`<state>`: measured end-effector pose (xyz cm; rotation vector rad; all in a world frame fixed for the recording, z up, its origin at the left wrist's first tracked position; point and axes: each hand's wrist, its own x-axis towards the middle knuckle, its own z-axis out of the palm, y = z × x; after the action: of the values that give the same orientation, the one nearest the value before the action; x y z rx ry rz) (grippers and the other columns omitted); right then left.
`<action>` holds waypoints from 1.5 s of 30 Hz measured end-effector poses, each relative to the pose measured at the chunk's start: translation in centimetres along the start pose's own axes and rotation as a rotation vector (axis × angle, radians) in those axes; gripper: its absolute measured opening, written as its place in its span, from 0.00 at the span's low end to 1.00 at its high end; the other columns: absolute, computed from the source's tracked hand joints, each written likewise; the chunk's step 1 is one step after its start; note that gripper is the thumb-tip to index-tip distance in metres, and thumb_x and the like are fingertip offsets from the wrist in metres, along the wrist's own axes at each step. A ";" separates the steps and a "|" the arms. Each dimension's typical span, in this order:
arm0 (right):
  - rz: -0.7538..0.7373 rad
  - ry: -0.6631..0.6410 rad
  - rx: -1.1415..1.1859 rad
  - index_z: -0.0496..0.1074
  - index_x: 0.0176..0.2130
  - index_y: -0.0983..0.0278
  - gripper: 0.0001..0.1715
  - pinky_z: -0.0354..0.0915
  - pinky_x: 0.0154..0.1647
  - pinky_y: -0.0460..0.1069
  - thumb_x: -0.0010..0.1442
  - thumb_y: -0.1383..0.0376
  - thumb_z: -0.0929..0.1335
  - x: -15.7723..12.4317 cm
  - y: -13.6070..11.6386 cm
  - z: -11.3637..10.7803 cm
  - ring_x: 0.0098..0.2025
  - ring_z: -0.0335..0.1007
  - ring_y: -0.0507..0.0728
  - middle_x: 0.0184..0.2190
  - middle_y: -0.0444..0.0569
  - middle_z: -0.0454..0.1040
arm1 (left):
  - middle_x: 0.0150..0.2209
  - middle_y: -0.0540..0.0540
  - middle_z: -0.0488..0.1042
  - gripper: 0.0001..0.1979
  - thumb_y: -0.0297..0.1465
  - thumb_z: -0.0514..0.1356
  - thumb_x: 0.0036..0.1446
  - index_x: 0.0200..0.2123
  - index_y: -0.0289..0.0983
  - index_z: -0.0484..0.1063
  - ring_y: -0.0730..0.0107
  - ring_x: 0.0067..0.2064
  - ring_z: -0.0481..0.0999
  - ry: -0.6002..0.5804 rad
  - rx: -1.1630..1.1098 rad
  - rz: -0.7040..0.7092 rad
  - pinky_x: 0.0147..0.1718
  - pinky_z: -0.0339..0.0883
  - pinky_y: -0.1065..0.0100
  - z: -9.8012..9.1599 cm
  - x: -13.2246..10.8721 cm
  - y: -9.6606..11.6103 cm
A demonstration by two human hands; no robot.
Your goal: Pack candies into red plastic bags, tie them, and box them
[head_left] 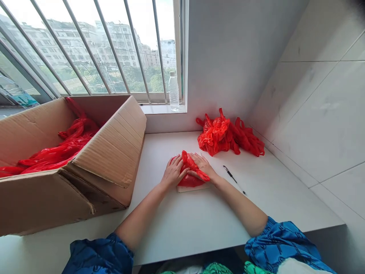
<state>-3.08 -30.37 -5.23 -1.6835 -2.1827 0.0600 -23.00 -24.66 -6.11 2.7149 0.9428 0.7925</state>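
Note:
A red plastic bag (190, 180), bunched up with its handle end raised on top, lies on a flat white pad or card (188, 189). My left hand (173, 171) rests on the bag's left side, fingers stretched forward and thumb pointing inward. On the other side my right hand (203, 167) presses against the bag, its fingers also extended. Both thumbs come close together near the bag's middle. Parts of the bag are hidden beneath my palms. Right of my right hand lies a black-and-clear pen (234, 180) on the white table (176, 236).
A large open cardboard box (111, 140) holding red plastic bags (71, 140) takes up the left side. More crumpled red bags (216, 133) lie against the back wall. A clear bottle (173, 92) stands on the sill by the barred window. Tiled wall (319, 114) borders the right.

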 end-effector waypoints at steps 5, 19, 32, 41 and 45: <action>0.028 -0.024 -0.031 0.50 0.72 0.62 0.47 0.43 0.73 0.62 0.66 0.41 0.62 -0.5 0.3 1.1 0.74 0.42 0.62 0.72 0.53 0.51 | 0.63 0.38 0.67 0.23 0.41 0.51 0.69 0.61 0.37 0.66 0.52 0.67 0.61 -0.003 -0.032 -0.022 0.68 0.47 0.47 1.4 -0.6 -0.8; 0.075 -0.059 0.035 0.52 0.71 0.63 0.44 0.44 0.73 0.64 0.68 0.42 0.60 -0.6 0.1 1.3 0.72 0.49 0.62 0.70 0.55 0.55 | 0.63 0.42 0.68 0.19 0.42 0.53 0.67 0.54 0.41 0.73 0.54 0.66 0.62 0.019 -0.215 -0.076 0.65 0.52 0.48 1.5 -0.6 -0.9; 0.034 0.067 0.021 0.44 0.73 0.60 0.34 0.36 0.72 0.69 0.74 0.53 0.46 -2.2 0.3 -2.3 0.72 0.48 0.62 0.71 0.54 0.52 | 0.33 0.46 0.76 0.19 0.46 0.52 0.66 0.34 0.37 0.71 0.66 0.35 0.76 0.321 -0.635 -0.404 0.34 0.69 0.69 -1.7 -1.5 -0.8; -0.103 0.016 -0.086 0.56 0.70 0.61 0.34 0.52 0.68 0.67 0.72 0.50 0.54 -2.9 0.0 3.2 0.69 0.56 0.64 0.67 0.57 0.61 | 0.67 0.40 0.61 0.29 0.43 0.54 0.67 0.68 0.44 0.56 0.55 0.68 0.61 0.067 -0.253 -0.136 0.66 0.53 0.51 -1.1 -3.3 2.6; -0.094 0.028 -0.198 0.62 0.67 0.62 0.34 0.53 0.68 0.68 0.72 0.50 0.53 -3.1 0.7 5.9 0.68 0.57 0.67 0.66 0.59 0.64 | 0.71 0.45 0.55 0.28 0.46 0.48 0.69 0.70 0.49 0.54 0.56 0.71 0.54 -0.088 -0.105 -0.168 0.69 0.45 0.46 1.1 -4.2 2.5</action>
<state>-3.70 -31.94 -11.72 -1.6692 -2.3072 -0.2106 -23.88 -29.18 -8.02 2.5195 1.0607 0.6649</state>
